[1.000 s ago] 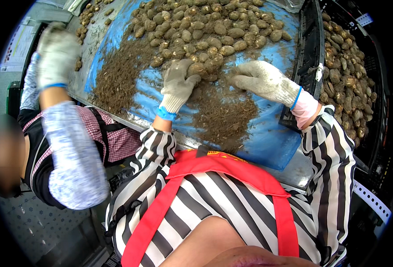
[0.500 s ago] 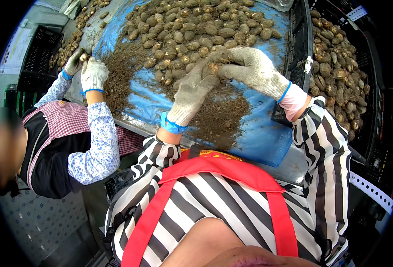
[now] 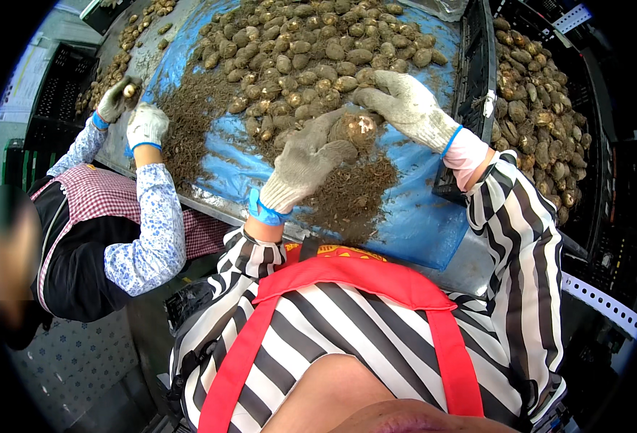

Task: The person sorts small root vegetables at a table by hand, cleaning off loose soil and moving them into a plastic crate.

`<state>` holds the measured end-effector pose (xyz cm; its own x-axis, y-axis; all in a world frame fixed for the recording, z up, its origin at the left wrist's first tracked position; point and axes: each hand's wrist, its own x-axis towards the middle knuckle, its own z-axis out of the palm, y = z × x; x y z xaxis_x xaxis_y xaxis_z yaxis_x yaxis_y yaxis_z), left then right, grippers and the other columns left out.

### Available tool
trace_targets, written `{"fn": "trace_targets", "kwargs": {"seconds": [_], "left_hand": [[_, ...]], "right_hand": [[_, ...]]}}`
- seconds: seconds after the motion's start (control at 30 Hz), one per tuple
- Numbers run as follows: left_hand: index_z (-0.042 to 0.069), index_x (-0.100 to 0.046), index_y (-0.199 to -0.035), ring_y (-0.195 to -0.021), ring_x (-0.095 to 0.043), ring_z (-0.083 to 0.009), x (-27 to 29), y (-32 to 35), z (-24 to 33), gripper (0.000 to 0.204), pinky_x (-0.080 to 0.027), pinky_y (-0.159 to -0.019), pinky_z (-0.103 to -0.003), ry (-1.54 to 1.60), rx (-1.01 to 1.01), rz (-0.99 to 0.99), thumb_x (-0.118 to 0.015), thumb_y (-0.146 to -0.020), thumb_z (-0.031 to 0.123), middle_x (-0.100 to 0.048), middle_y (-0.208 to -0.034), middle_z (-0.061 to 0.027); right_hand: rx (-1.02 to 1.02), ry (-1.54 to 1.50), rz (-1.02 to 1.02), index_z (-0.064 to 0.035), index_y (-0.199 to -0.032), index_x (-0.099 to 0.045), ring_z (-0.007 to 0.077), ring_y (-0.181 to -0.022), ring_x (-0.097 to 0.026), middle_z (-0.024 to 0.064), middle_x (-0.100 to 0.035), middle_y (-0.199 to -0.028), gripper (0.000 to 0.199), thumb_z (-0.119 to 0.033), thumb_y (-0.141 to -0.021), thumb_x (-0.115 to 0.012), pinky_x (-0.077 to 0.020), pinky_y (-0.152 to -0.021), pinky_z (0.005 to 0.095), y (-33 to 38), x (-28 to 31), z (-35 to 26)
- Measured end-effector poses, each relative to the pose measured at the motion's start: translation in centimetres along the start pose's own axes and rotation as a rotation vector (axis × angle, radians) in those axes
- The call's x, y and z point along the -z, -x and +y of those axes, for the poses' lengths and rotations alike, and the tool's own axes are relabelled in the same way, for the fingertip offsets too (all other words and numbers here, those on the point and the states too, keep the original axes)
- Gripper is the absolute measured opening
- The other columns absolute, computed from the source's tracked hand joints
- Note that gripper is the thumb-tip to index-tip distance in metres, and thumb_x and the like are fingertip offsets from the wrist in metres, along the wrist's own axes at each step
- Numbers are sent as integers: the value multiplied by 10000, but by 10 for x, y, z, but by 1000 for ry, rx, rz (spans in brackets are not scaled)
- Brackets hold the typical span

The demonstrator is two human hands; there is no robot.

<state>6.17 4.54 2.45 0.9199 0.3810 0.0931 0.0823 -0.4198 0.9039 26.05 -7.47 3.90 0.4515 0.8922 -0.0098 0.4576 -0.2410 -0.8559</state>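
Observation:
In my gloved left hand (image 3: 310, 155) is a brown, hairy taro corm (image 3: 356, 128), gripped between thumb and fingers. A pale patch shows on its upper right side. My gloved right hand (image 3: 405, 107) hovers just above and to the right of this corm. Its thumb and fingers are apart and bent toward the corm; whether a fingertip touches it, I cannot tell. Beyond both hands spreads a big heap of taro corms (image 3: 300, 61) on a blue plastic sheet (image 3: 423, 209). Loose brown root debris (image 3: 351, 202) lies below my left hand.
To the right a black crate wall (image 3: 477, 79) stands beside another pile of taro (image 3: 538, 123). At the left a co-worker in gloves (image 3: 146, 126) handles a small corm (image 3: 130, 90). A black crate (image 3: 64, 83) and scattered corms (image 3: 112, 76) lie beyond them.
My right hand has drawn off the corm, up and to the right. My left hand keeps hold, and the corm now shows its pale patch.

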Motion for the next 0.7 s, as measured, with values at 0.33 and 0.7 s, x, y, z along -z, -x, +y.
{"fn": "trace_targets", "kwargs": {"seconds": [0.33, 0.7], "left_hand": [[-21, -529, -1424, -1090, -652, -219, 13, -16, 6, 553, -538, -931, -326, 204, 102, 74, -621, -890, 91, -640, -1293, -141], [0, -572, -1403, -1181, -633, -274, -2, -23, -10, 495, -506, -984, -363, 232, 150, 141, -574, -992, 276, -667, -1273, -205]], "right_hand": [[-39, 246, -232, -36, -1120, -724, 282, -861, -702, 182, -722, -939, 403, -404, -975, -641, -544, -762, 392, 2, 1, -19], [296, 365, -243, -66, -984, -718, 374, -896, -679, 188, -685, -892, 279, -332, -961, -635, -542, -774, 449, 10, 2, -20]]}}
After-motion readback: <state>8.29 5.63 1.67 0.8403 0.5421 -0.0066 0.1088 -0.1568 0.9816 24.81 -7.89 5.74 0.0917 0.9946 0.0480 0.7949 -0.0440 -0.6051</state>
